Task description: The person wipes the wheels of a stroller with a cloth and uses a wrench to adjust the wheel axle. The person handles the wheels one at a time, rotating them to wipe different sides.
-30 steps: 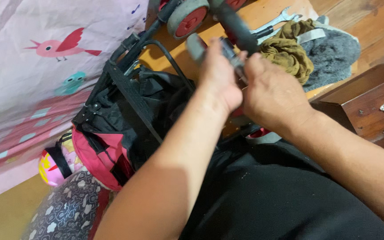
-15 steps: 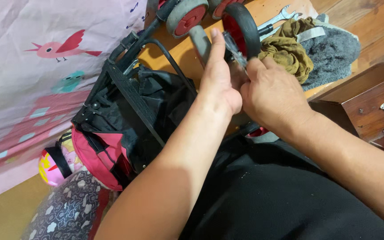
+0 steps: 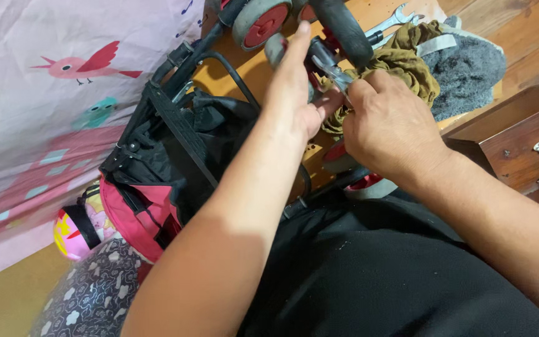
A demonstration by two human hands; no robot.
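Up top, both hands (image 3: 344, 112) on stroller wheel (image 3: 339, 25).

We see a black-and-pink fabric stroller seat (image 3: 157, 187), grey wheels with red hubs (image 3: 260, 22), an olive-brown rag (image 3: 407, 62), and a pink bird-patterned sheet (image 3: 51, 81).

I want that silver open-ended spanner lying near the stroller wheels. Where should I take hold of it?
Probably the bare jaw end of the silver open-ended spanner, coming from the upper right over the wooden floor. Its lower shaft runs under the black-tyred wheel and beside the olive-brown rag, so only that end lies free.
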